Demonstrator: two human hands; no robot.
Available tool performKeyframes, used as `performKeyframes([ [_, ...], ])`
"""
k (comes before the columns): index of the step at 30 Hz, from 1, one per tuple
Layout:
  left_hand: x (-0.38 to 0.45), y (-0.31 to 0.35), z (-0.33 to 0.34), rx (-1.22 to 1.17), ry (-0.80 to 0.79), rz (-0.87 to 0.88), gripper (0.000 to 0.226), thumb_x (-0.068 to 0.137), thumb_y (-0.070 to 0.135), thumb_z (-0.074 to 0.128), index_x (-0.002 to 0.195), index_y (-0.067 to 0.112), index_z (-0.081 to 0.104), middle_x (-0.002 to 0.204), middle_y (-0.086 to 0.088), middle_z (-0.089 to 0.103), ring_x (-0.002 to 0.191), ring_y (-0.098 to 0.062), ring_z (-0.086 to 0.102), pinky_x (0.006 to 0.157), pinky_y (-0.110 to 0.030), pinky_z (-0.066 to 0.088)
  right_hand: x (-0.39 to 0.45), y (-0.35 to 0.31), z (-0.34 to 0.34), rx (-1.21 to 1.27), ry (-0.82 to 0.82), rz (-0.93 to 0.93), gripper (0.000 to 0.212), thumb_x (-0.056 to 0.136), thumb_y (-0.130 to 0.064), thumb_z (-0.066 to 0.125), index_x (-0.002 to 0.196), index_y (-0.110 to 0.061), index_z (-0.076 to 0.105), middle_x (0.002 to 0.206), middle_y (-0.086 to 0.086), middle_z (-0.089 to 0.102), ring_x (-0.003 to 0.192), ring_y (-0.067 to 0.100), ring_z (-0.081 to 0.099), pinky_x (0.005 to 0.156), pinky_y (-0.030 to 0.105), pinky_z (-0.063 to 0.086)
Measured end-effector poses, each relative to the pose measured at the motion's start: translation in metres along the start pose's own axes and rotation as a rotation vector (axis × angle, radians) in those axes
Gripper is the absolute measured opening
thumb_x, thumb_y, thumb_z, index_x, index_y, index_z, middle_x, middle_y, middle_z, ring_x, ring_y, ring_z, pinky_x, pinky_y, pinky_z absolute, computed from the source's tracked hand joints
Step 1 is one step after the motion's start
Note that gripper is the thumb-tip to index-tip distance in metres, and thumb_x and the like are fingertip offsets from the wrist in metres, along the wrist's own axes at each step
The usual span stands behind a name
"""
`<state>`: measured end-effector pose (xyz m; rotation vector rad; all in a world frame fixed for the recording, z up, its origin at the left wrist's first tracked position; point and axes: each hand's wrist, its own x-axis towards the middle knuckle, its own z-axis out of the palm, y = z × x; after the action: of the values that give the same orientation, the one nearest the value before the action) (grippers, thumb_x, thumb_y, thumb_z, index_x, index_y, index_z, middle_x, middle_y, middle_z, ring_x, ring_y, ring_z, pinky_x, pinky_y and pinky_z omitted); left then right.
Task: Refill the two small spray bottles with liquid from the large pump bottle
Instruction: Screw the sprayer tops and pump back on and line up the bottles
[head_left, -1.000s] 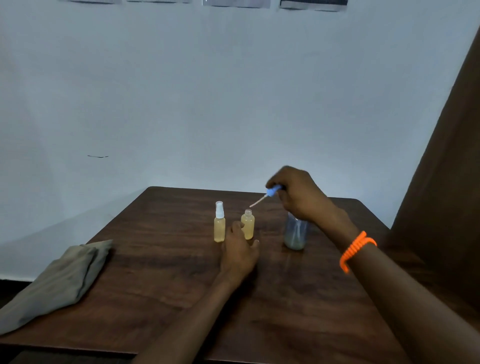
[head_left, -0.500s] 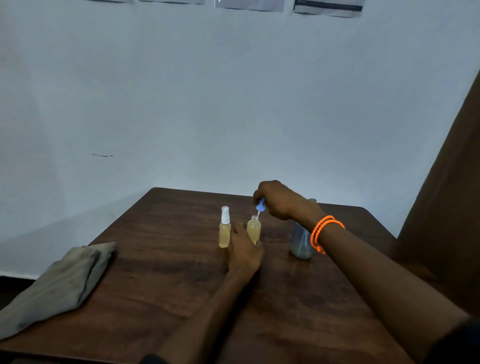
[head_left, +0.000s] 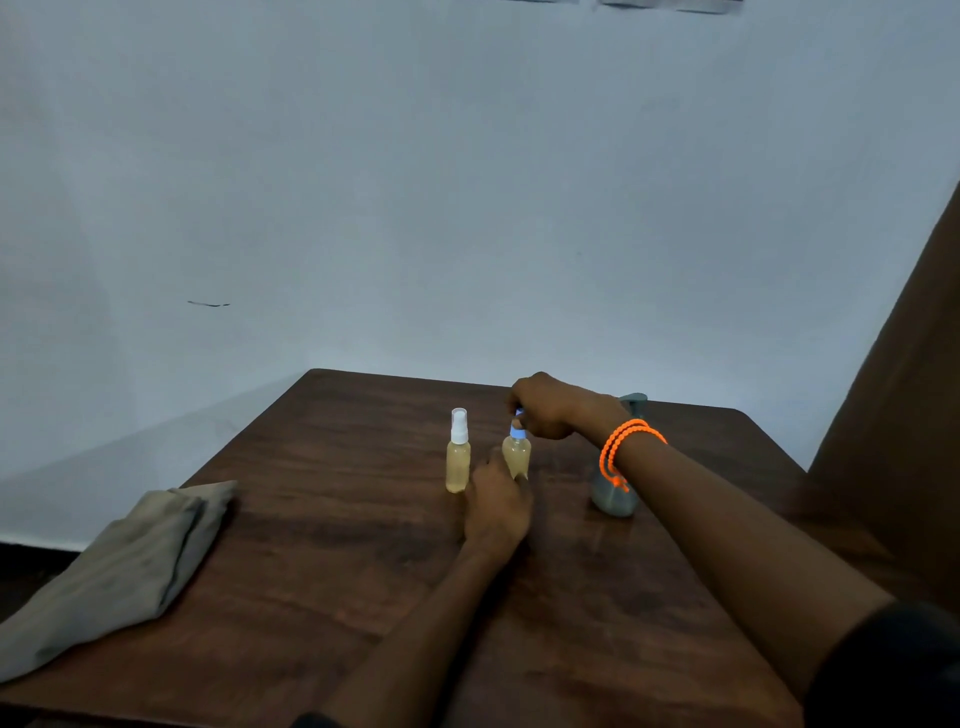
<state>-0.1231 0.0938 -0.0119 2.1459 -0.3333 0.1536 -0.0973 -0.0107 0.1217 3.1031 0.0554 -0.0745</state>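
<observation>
Atop right spray bottle (head_left: 517, 457), blue cap (head_left: 517, 429) in right hand (head_left: 545, 408) grip.

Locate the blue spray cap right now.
Head view, table centre: the blue spray cap sits on the right spray bottle, pinched by the right hand.

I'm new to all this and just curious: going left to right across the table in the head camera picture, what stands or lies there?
Folded cloth → white-capped spray bottle → blue-capped spray bottle, held by the left hand while the right hand pinches its cap → grey pump bottle.
</observation>
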Motion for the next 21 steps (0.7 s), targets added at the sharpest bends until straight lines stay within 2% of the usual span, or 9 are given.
performKeyframes([
  [2,0.000,0.000,-0.001,0.003,-0.006,0.000,0.024,0.103,0.018,0.062,0.125,0.011,0.062,0.115,-0.007,0.072,0.104,-0.020,0.069,0.079,-0.025,0.046,0.001,-0.002,0.001,-0.002,0.002,0.035,0.023,0.097,-0.029,0.060,0.103,-0.007,0.065,0.113,0.015,0.066,0.097,0.028,0.061,0.075,0.032,0.046],
  [5,0.001,0.000,-0.001,0.006,-0.007,-0.005,0.024,0.103,0.019,0.061,0.126,0.012,0.061,0.117,-0.008,0.072,0.108,-0.022,0.069,0.079,-0.026,0.045,-0.003,-0.004,0.003,-0.027,0.036,0.092,0.038,0.095,-0.047,0.059,0.088,-0.010,0.058,0.097,0.012,0.062,0.084,0.027,0.057,0.068,0.032,0.042],
  [8,0.000,0.000,-0.001,0.024,-0.016,0.003,0.034,0.105,0.021,0.059,0.137,0.012,0.057,0.124,-0.009,0.071,0.114,-0.024,0.068,0.084,-0.029,0.048,-0.006,-0.001,0.004,-0.015,0.033,0.112,0.051,0.087,-0.061,0.062,0.091,-0.010,0.061,0.101,0.010,0.065,0.086,0.025,0.057,0.069,0.033,0.046],
  [10,0.002,-0.001,-0.001,0.037,-0.034,-0.001,0.044,0.105,0.022,0.059,0.148,0.013,0.050,0.131,-0.009,0.068,0.120,-0.024,0.066,0.092,-0.032,0.052,-0.007,0.001,0.001,0.029,-0.018,0.048,0.053,0.083,-0.053,0.072,0.113,-0.009,0.064,0.115,0.007,0.065,0.101,0.025,0.059,0.080,0.033,0.050],
  [12,0.004,-0.002,0.001,0.045,-0.042,-0.005,0.045,0.105,0.023,0.059,0.148,0.013,0.049,0.134,-0.008,0.067,0.121,-0.023,0.066,0.096,-0.033,0.053,-0.007,0.001,-0.002,0.031,-0.031,-0.013,0.047,0.082,-0.031,0.078,0.123,-0.011,0.064,0.121,0.006,0.063,0.111,0.025,0.058,0.083,0.029,0.046],
  [14,0.004,-0.002,0.001,0.049,-0.047,-0.005,0.045,0.105,0.023,0.059,0.148,0.012,0.049,0.135,-0.008,0.067,0.121,-0.023,0.066,0.097,-0.033,0.053,-0.005,0.001,0.000,0.028,0.006,-0.019,0.030,0.081,-0.016,0.077,0.109,-0.010,0.069,0.112,0.009,0.068,0.102,0.025,0.061,0.075,0.028,0.045],
  [16,0.004,-0.003,0.002,0.046,-0.038,-0.001,0.044,0.105,0.022,0.059,0.147,0.012,0.050,0.133,-0.008,0.067,0.120,-0.023,0.066,0.095,-0.031,0.052,-0.004,-0.001,0.005,0.033,0.038,0.007,0.018,0.082,-0.022,0.077,0.090,-0.010,0.067,0.095,0.010,0.071,0.090,0.025,0.065,0.073,0.033,0.052],
  [19,0.003,-0.003,0.001,0.026,-0.020,0.007,0.039,0.104,0.019,0.058,0.142,0.011,0.054,0.128,-0.009,0.069,0.117,-0.024,0.067,0.087,-0.030,0.049,-0.004,-0.002,0.013,0.074,0.097,0.078,0.032,0.084,-0.040,0.074,0.071,-0.016,0.056,0.067,0.001,0.057,0.075,0.023,0.062,0.065,0.032,0.050],
  [21,0.003,-0.004,0.002,0.016,-0.024,-0.003,0.036,0.105,0.019,0.058,0.139,0.011,0.055,0.126,-0.009,0.069,0.116,-0.024,0.067,0.085,-0.030,0.050,-0.007,0.000,0.016,0.112,0.093,0.113,0.040,0.083,-0.052,0.071,0.076,-0.014,0.062,0.064,-0.001,0.054,0.072,0.021,0.057,0.063,0.030,0.047],
])
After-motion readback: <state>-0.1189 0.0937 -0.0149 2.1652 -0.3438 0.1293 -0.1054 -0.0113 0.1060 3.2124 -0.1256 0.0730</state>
